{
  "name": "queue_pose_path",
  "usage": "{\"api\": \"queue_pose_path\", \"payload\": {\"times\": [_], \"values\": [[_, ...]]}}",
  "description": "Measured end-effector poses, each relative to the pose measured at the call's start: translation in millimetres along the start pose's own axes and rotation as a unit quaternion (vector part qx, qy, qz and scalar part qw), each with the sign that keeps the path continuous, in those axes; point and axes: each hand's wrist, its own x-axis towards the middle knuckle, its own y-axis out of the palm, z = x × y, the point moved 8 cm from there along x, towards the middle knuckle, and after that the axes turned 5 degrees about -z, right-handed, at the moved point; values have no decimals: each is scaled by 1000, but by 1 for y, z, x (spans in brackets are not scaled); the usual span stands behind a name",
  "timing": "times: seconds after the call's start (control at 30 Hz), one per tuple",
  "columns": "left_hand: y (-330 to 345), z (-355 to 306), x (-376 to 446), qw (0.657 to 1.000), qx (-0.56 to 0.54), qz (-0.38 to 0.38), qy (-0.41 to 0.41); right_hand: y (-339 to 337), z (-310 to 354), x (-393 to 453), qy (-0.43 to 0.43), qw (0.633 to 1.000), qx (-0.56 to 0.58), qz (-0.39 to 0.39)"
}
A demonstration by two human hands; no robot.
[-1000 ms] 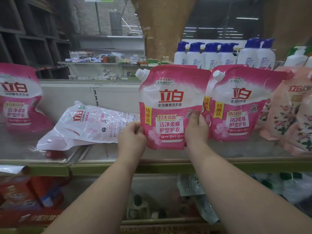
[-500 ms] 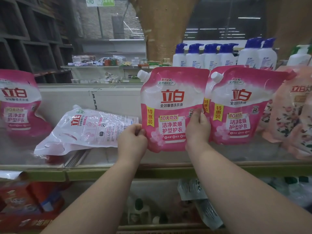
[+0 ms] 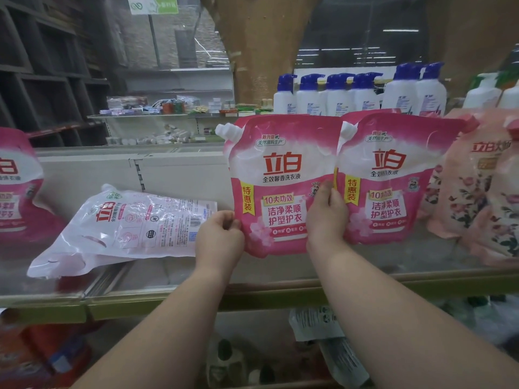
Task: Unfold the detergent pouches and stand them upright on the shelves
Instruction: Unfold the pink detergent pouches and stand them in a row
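1. A person steadies a pink pouch (image 3: 280,186) upright on the shelf (image 3: 174,300); over the last second it has drifted only slightly (up and a touch right in view), and both hands have kept their hold, so the step reads as final squaring-up, not release.
2. The left hand (image 3: 220,237) pinches the pouch's lower left edge between thumb and curled fingers; the right hand (image 3: 325,217) grips the lower right edge, thumb laid across the front panel.
3. The pouch sits just beside, and partly overlapping, a second pink pouch (image 3: 393,181) already standing to its right, which suggests the row is being filled leftward.
4. The held pouch is glossy, soft plastic film: broad and flat-faced, rounded shoulders, a white spout at the top left corner, a crinkled lower hem that may buckle if let go too soon.
5. To the left, a white pouch (image 3: 123,228) lies flat on the shelf, back panel up, wrinkled and slack (probably next to be stood up).
6. Another pink pouch (image 3: 16,192) stands at the far left edge; floral pouches (image 3: 471,192) lean at the far right.
7. Behind, hard white bottles (image 3: 359,94) with blue pump tops line a higher shelf.
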Motion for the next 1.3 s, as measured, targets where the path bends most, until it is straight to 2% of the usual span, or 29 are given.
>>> {"api": "queue_pose_path", "payload": {"times": [0.37,0.57,0.8,1.3], "values": [[4,7,12,1000,-9,-8,-10,6,-5,8,-25,1000,2,-13],[7,12,20,999,-4,-38,-23,10,-6,14,-28,1000,1,-7],[8,16,22,998,-8,-57,-17,12,-14,22,-37,999,-37,3],[-10,4,11,998,2,-30,-49,0,-14,6,-10,992,-126,11]]}}
